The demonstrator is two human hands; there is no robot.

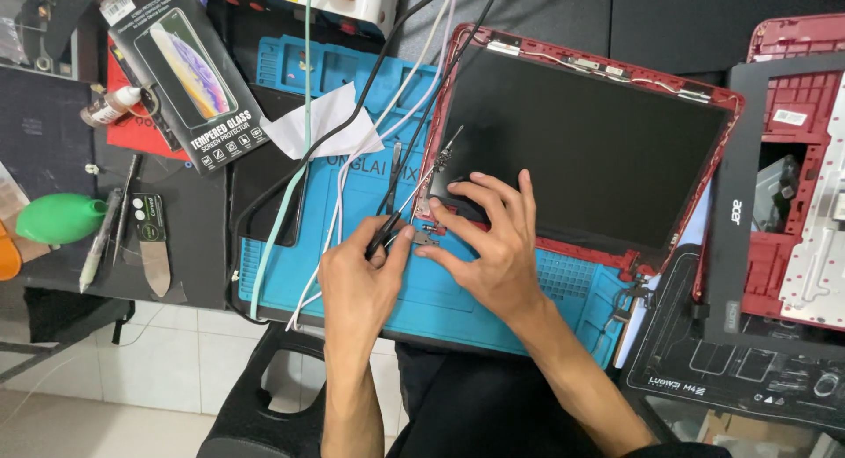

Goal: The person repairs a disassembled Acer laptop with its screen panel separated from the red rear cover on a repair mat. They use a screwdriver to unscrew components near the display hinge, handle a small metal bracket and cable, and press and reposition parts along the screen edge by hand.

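Observation:
A red laptop lid with a dark screen panel [581,141] lies on a blue repair mat [440,291]. My left hand [361,278] pinches a thin black tool [385,222] whose tip rests at the lid's lower-left corner, beside a small metal hinge bracket [425,238]. My right hand [493,238] lies spread over that corner, fingertips pressing on the screen's edge and the bracket. Several white and black cables [387,106] run across the mat to the same corner.
A black screen bezel [732,212] and a red laptop base [797,115] sit to the right. At the left lie a boxed screen protector [189,71], a green blower [57,219], a small bottle [110,106], and flat pry tools [151,247]. White paper [321,124] rests on the mat.

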